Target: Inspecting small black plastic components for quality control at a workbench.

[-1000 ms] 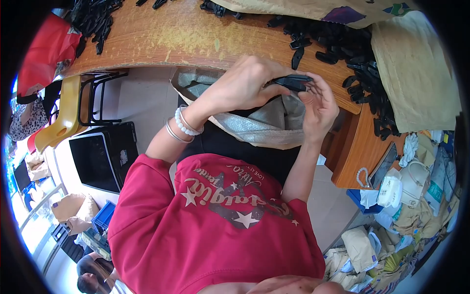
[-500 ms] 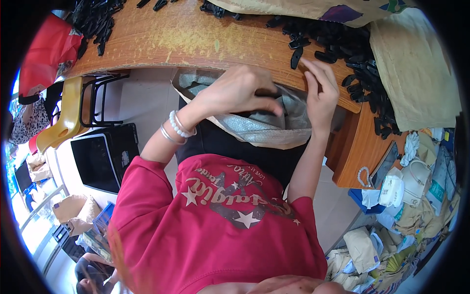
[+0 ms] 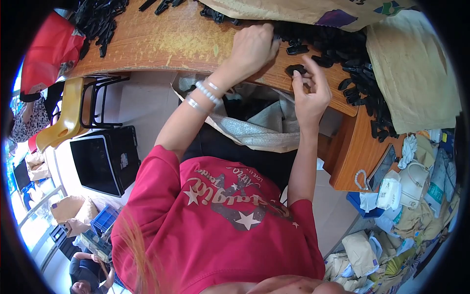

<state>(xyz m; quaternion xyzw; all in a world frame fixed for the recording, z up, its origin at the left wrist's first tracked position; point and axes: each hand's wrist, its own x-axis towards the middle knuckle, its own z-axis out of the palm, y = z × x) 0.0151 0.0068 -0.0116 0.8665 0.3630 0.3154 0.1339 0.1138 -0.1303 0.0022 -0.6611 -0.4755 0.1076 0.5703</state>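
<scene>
My right hand [image 3: 313, 93] pinches a black plastic clip [image 3: 295, 70] between thumb and fingers, just above the table's near edge. Farther up, my left hand [image 3: 253, 47] is at the near side of a heap of black clips [image 3: 333, 41]. Its fingers curl together; the fingertips are partly hidden, so I cannot make out what they hold. Below both hands an open, silver-lined sack [image 3: 274, 139] hangs between my lap and the table edge. Dark pieces show in its shadowed inside.
More black clips [image 3: 100, 24] lie on the worn wooden table [image 3: 161, 44] at the far left. Brown paper bags [image 3: 416, 73] stand behind and right of the heap. A yellow chair [image 3: 71, 115] is at left. Packages [image 3: 362, 252] pile up at lower right. Another person [image 3: 85, 274] is at lower left.
My left hand has moved from above the sack up to the clips on the table. My right hand has closed on a clip. More of the sack's mouth shows.
</scene>
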